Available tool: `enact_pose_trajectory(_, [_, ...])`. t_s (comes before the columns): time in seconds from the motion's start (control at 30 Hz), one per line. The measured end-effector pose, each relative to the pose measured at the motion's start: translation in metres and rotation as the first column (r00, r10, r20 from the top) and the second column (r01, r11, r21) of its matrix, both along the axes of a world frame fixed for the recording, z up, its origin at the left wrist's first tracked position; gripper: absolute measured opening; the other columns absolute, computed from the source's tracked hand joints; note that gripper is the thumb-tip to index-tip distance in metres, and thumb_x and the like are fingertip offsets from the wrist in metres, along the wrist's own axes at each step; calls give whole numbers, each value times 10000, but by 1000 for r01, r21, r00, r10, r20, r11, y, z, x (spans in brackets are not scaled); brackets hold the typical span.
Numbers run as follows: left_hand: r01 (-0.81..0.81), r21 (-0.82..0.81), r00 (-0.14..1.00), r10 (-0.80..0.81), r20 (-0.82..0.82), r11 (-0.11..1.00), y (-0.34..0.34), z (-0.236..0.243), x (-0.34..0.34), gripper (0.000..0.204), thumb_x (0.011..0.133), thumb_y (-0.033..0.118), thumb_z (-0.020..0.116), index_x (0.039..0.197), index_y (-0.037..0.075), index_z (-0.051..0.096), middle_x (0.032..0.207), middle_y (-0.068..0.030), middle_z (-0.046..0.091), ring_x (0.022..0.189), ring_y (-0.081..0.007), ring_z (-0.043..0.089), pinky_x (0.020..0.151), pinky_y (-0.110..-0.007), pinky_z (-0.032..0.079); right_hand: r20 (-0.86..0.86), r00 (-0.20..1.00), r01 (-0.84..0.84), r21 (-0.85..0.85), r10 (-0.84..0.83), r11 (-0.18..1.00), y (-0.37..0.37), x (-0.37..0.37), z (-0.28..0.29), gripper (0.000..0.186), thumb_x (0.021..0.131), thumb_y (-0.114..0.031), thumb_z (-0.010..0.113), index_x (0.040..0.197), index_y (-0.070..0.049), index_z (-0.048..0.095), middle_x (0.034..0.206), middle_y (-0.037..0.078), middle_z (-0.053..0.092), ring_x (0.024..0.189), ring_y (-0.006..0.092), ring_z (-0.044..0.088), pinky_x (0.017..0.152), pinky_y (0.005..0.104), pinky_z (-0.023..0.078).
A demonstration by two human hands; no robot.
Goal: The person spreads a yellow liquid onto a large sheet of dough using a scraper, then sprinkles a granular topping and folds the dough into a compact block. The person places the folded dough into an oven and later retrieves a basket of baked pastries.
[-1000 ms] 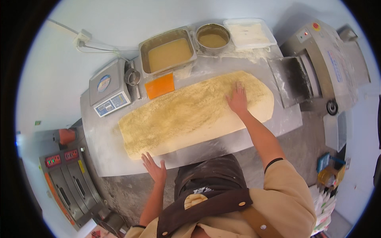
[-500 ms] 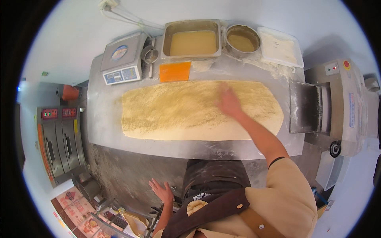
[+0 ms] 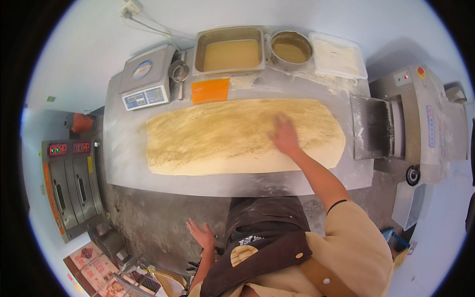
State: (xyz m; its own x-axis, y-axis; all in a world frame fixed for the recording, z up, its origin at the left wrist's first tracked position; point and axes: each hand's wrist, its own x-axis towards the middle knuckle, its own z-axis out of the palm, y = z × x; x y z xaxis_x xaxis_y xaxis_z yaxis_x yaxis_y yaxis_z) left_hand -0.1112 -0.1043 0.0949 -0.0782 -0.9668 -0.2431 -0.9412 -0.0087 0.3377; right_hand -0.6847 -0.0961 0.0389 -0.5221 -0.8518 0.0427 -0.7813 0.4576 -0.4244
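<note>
Bare right hand (image 3: 284,134), fingers outstretched, reached over long, flat, pale-yellow dough (image 3: 213,136), likely soft, best lifted beneath both ends; bare left hand (image 3: 201,234), fingers spread, hung nearer.

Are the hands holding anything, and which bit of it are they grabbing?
Nothing is held. The right hand is spread open over the dough sheet; the left hand is open and empty, away from the table.

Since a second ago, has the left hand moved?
Yes. Left hand moved back from the table: then over its front edge, now clear of it.
</note>
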Motion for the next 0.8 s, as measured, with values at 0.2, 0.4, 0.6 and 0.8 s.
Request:
enact_pose_trajectory(0.2, [44, 43, 999, -44, -10, 998, -6, -4, -12, 834, 1015, 265, 673, 1711, 4, 294, 1762, -322, 238, 1647, -477, 211, 1333, -555, 207, -130, 930, 346, -4, -344, 938, 122, -15, -6, 799, 1037, -407, 665, 1647, 33, 397, 1691, 269, 401, 1604, 433, 323, 1337, 584, 206])
enact_pose_trajectory(0.4, [136, 19, 991, -136, -20, 991, -23, -4, -33, 830, 1010, 262, 684, 1706, 7, 309, 1760, -315, 253, 1644, -470, 222, 1331, -553, 209, 158, 987, 7, -97, 9, 995, 41, 32, -1, 775, 1029, -382, 671, 1653, -4, 409, 1692, 292, 387, 1604, 455, 316, 1328, 593, 219])
enact_pose_trajectory(0.6, [132, -3, 989, -132, -67, 991, -36, 16, -56, 809, 1022, 256, 669, 1701, -3, 313, 1756, -320, 257, 1640, -474, 231, 1328, -549, 213, -40, 984, 144, -398, -174, 906, -71, -68, 36, 600, 1009, -285, 700, 1550, -66, 559, 1588, 268, 518, 1464, 470, 468, 1233, 560, 373])
enact_pose_trajectory(0.8, [-32, 84, 998, 37, -57, 996, 9, 20, -37, 792, 1037, 282, 640, 1695, -19, 318, 1753, -322, 259, 1635, -476, 242, 1327, -524, 223, -105, 965, 209, -244, -240, 947, -148, -252, 81, 433, 951, -196, 717, 1359, -55, 693, 1379, 199, 659, 1243, 394, 660, 1058, 505, 539])
